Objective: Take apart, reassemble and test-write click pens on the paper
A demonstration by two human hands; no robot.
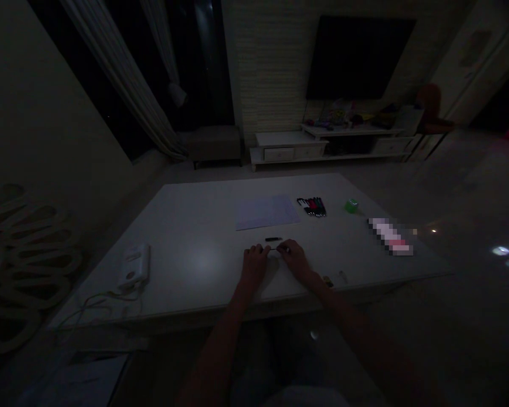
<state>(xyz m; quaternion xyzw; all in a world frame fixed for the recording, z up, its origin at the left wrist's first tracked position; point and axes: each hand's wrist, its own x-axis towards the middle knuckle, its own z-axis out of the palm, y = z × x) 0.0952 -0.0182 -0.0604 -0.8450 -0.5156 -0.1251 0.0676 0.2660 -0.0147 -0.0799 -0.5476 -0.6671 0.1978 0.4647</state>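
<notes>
My left hand (255,261) and my right hand (293,255) meet near the front middle of the white table (186,226). Between their fingertips runs a thin dark stick-like piece (274,249), its ends pinched by both hands. Just beyond the fingers lies a short black pen-like object (274,239). Farther back rests a pale sheet of paper (266,212). To its right several pens (313,206) with black, red and green parts lie side by side. The dim light hides fine detail of the held piece.
A green container (351,206) stands right of the pens, with a blurred-out pink and white item (389,236) beyond it. Small items (328,281) lie near the front edge by my right forearm. A white power box (134,265) with cables sits at left.
</notes>
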